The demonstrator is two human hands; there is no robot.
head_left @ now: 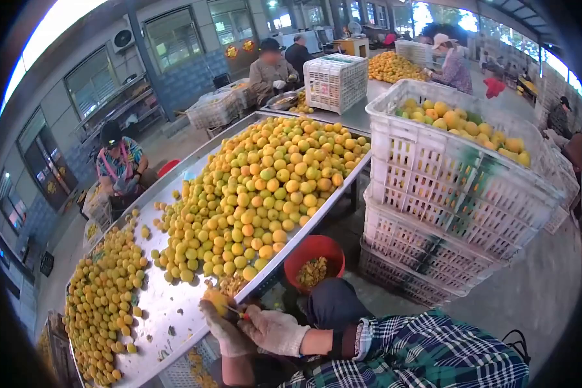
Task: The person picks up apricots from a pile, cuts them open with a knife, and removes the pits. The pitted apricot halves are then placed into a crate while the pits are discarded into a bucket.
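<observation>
My left hand (225, 333), in a pale work glove, holds a yellow fruit (217, 301) at the near edge of the metal table. Just to its right, my gloved right hand (275, 331) is closed round a small tool (242, 315) with a red handle, its thin end against the fruit. Beside the hands, small fruit scraps (231, 284) lie at the table edge. A large heap of yellow-green fruit (258, 187) covers the middle of the table, and a second heap (103, 297) lies along its left side.
A red bucket (335, 249) with scraps stands below the table edge. Stacked white crates (459, 187) rise on the right, the top one holding fruit. A person (119, 161) sits across the table at the left; others (273, 71) work farther back. Another crate (336, 83) stands behind the heap.
</observation>
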